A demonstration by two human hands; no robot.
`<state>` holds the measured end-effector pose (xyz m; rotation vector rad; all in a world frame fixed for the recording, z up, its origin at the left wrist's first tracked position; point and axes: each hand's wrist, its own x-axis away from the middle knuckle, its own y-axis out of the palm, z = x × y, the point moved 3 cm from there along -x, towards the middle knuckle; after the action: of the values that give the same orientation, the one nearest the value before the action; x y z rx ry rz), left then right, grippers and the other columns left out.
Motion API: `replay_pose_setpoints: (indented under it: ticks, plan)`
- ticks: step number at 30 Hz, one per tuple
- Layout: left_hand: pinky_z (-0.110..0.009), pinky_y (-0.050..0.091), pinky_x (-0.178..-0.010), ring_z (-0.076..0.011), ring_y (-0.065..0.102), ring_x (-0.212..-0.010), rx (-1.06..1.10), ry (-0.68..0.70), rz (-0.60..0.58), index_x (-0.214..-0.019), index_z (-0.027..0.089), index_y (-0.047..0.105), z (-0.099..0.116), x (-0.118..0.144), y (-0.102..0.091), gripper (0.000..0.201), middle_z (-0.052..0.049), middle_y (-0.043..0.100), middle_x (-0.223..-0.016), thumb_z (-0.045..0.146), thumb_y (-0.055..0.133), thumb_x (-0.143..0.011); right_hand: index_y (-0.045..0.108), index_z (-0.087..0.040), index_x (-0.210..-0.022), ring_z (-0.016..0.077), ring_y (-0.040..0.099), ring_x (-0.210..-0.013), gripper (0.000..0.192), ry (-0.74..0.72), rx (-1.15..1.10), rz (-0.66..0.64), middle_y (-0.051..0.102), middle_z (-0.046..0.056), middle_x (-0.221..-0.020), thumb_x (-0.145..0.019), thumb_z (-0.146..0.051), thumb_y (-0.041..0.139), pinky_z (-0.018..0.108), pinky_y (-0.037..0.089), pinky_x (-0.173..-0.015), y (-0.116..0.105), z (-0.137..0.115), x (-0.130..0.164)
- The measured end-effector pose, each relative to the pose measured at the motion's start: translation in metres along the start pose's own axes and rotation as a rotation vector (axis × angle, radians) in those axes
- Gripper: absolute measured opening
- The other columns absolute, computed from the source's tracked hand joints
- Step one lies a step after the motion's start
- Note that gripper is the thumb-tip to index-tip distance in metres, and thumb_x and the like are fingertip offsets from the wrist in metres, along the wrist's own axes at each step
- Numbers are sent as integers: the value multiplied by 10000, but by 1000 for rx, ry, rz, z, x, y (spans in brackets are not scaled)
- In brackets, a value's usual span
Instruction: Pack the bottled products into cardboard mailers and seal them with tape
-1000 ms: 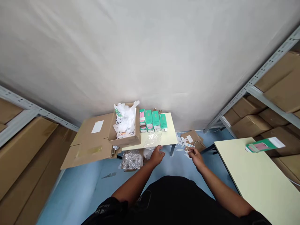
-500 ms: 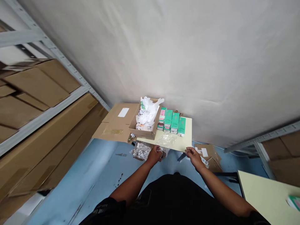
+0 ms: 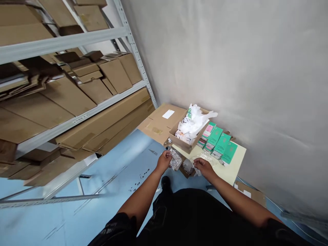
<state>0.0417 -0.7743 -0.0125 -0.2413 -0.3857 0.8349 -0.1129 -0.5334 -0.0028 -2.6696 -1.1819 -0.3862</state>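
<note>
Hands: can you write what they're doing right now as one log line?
left hand: at shiny crinkly bag | right hand: at clear plastic wrap on table edge | nearby: green boxes

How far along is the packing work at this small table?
Looks done: four green boxes lie in a row on the small table, beside an open carton stuffed with white bags. In hand: the left hand is at a bag of shiny clear packets at the table's edge; the right hand touches clear plastic wrap. Left: the packets look unsorted.
</note>
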Motion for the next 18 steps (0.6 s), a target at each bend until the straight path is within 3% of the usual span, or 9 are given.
replay_pose_setpoints:
  ticks: [8,14,18]
  plan:
    - [-312,556,-893,-178,716,-931,-8,2,57,-1058,189,665,-21,-70,-94,245,-62,758,-1033,206,640,-816,752,-224,-938,232,670,-818,296,-59,41,-44,747,29,-853,-750,-442,683,345,526,-781,111,-35,-76]
    - [-327,535,-951,-204,702,-1033,-97,-4,87,-1110,187,667,-34,-154,-174,274,-92,740,-1142,234,668,-841,725,-216,-980,240,686,-860,332,-60,59,33,760,51,-908,-740,-436,658,359,527,-822,192,-44,-141]
    - [-357,502,-1013,-256,649,-1210,-205,-50,140,-1257,172,625,-39,-217,-230,431,-142,668,-1333,268,672,-840,707,-223,-1004,245,687,-864,360,5,147,156,748,43,-883,-693,-395,650,364,526,-824,225,-43,-173]
